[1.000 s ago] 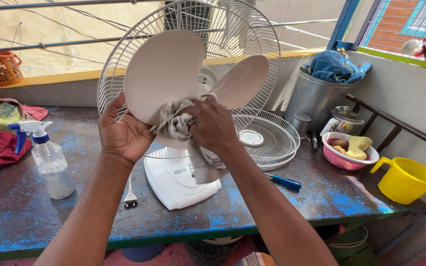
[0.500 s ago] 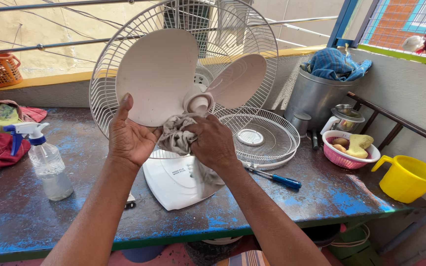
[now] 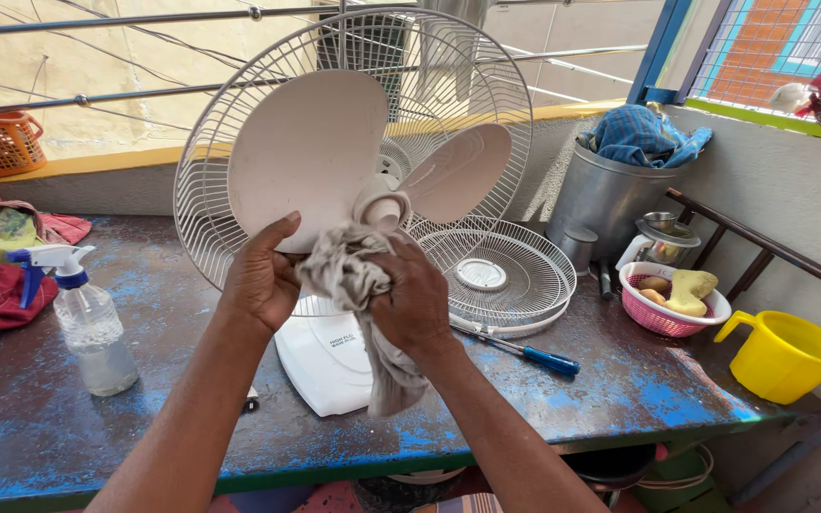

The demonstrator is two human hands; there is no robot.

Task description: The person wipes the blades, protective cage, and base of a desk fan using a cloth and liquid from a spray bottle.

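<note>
Head view, the only one here: a grey rag [image 3: 358, 285] is bunched up in the right hand [image 3: 415, 304], fingers clamped tight around it, and it's pressed against the lower part of the cream fan blades [image 3: 334, 161], just under the hub. The left hand [image 3: 260, 280] is laid open and flat against the big left blade, nothing gripped. The fan's white base [image 3: 320, 366] is parked on the worn blue surface [image 3: 144, 418]. A spray bottle [image 3: 87, 323] is seen near left, the detached front grille [image 3: 496, 275] and a blue-handled screwdriver [image 3: 525, 351] to the right, a yellow jug [image 3: 786, 351] far right.
</note>
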